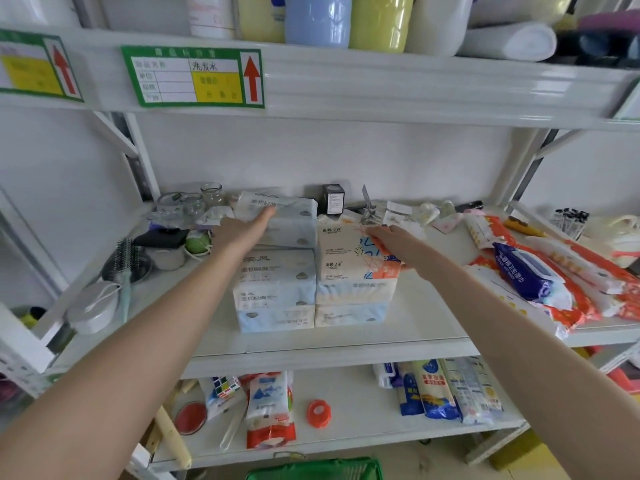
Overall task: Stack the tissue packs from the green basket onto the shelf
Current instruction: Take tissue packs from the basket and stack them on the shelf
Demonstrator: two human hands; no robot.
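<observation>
- The white metal shelf (346, 344) is seen with its middle board carrying two stacks of tissue packs side by side, touching, near the board's centre.
- The left stack of pale blue plastic-wrapped tissue packs (275, 289) is built higher; its top pack (294, 216) sits toward the back.
- The right stack is topped by a cream and orange plastic-wrapped tissue pack (349, 258), resting on cream and pale blue packs beneath it.
- The green plastic basket (315, 470) is visible only by its rim at the bottom edge, below the shelf; whether packs remain in it cannot be told.
- The left hand (242, 230) is laid flat, fingers extended, against the top blue pack; nothing is enclosed by its grip, which is wide.
- The right hand (391, 239) is set on the far right corner of the cream and orange pack, fingers curled over its edge; its grip is judged to be lightly holding that pack.
- The step in hand is judged to be the settling and squaring of packs just placed on the stacks.
- The next move would call for both hands to be released without shifting the soft packs, then lowered to the basket for another pack.
</observation>
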